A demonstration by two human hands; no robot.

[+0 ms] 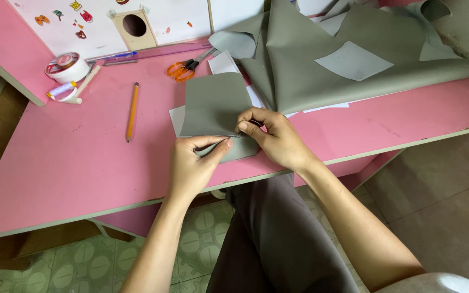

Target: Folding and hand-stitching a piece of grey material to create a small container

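Pencil (132, 111), scissors (187, 67), tape roll (66, 67) lie clear of hands. Small grey fabric piece (214, 106), folded, near pink table (71, 163) front edge; left hand (191, 165) and right hand (272, 138) grip pinches its lower edge.

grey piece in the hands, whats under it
A lighter sheet shows past the left edge of the grey piece, lying on the pink table. How far it runs beneath is covered. Both hands pinch the near edge.
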